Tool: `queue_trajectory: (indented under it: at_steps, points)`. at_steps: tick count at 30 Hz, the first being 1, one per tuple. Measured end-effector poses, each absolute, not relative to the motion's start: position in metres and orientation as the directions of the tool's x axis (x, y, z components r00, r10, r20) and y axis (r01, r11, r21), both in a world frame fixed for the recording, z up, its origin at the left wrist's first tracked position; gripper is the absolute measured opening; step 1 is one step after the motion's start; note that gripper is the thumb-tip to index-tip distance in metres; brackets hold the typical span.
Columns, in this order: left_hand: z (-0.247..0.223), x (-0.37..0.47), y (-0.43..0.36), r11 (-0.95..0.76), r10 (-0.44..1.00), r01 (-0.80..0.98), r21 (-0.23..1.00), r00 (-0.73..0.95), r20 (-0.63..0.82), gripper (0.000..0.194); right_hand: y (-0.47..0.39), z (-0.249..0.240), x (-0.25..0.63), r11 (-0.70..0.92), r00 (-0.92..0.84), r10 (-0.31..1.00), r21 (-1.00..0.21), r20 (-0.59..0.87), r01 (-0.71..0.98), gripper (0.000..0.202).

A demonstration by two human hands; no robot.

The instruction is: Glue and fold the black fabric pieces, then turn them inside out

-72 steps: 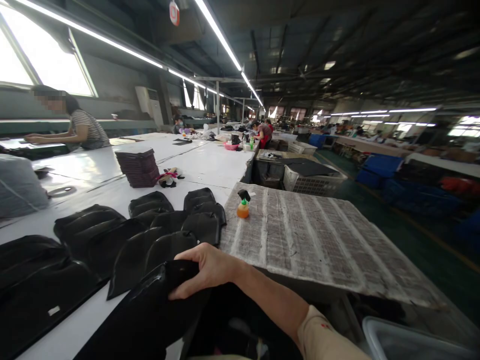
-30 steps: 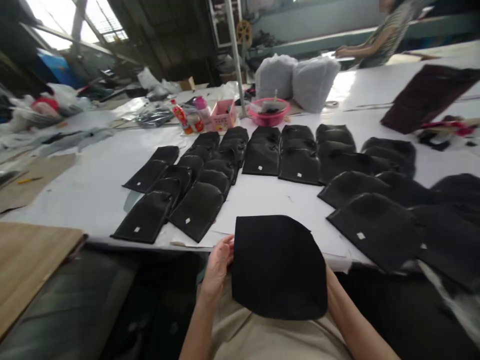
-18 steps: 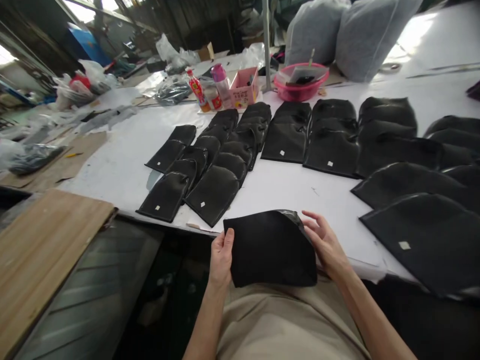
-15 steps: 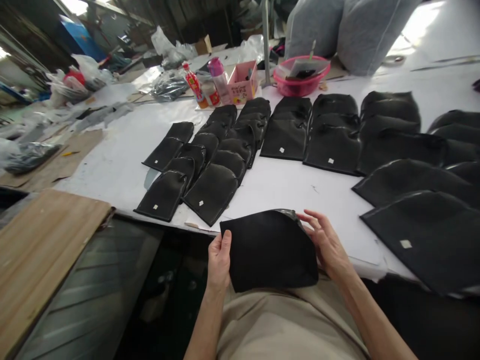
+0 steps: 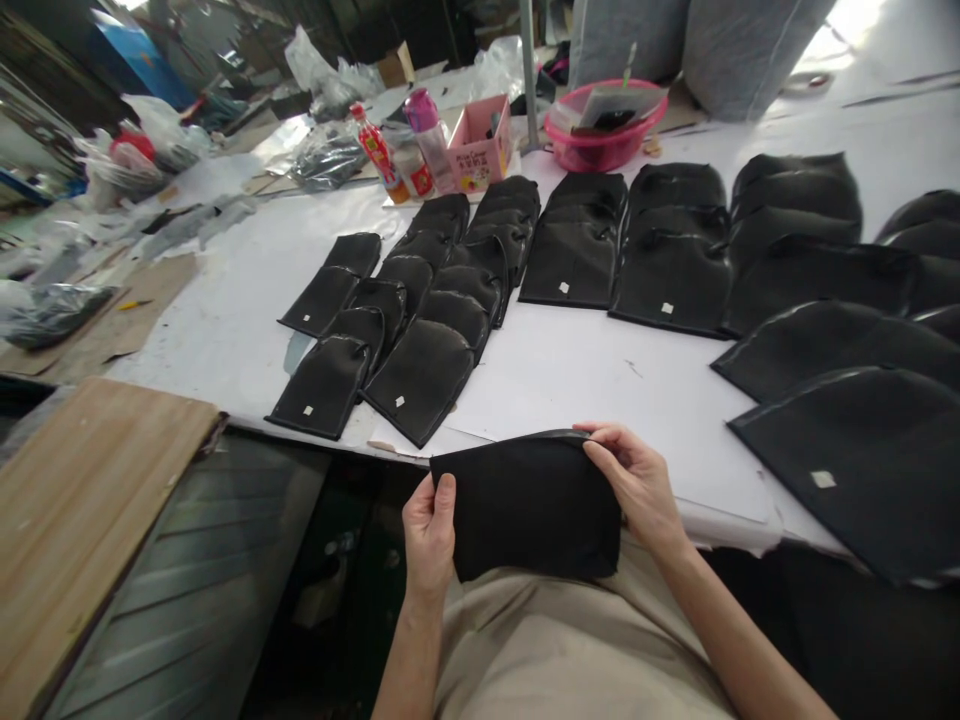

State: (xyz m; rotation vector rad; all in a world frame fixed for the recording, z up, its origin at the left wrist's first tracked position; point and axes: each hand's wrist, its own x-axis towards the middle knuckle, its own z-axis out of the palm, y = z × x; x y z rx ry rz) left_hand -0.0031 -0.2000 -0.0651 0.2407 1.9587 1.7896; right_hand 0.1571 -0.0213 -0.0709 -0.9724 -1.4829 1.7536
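A flat black piece [image 5: 536,508] is held above my lap, just in front of the table edge. My left hand [image 5: 432,525] grips its left edge, thumb on the near face. At the upper right corner, my right hand [image 5: 637,478] pinches the rim between thumb and fingers. Overlapping rows of similar black pieces lie on the white table, among them one with a small pale square [image 5: 424,375] and a larger one at the right [image 5: 862,460].
On the table's far side stand a pink basin [image 5: 600,135], a pink box [image 5: 480,145], a red bottle [image 5: 379,150] and a purple-capped bottle [image 5: 431,135]. A metal pole [image 5: 529,75] rises behind. A wooden board [image 5: 97,500] lies at the left.
My right hand has closed its thumb and fingers on the piece's upper right corner, where the fingers were spread before. The held piece has shifted slightly left.
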Motion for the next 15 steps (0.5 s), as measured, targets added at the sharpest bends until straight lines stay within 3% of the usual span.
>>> queue_trajectory:
  at_steps: [7,15]
  points:
    - [-0.07,-0.003,-0.204,0.133,0.458,-0.157,0.978,-0.866,-0.202,0.039,-0.023,-0.078,0.161,-0.388,-0.552,0.784,-0.918,-0.283,-0.08,0.029]
    - [-0.056,-0.004,-0.201,0.225,0.478,-0.061,0.972,-0.863,-0.165,0.04,-0.023,-0.079,0.159,-0.291,-0.537,0.815,-0.955,-0.217,-0.055,0.031]
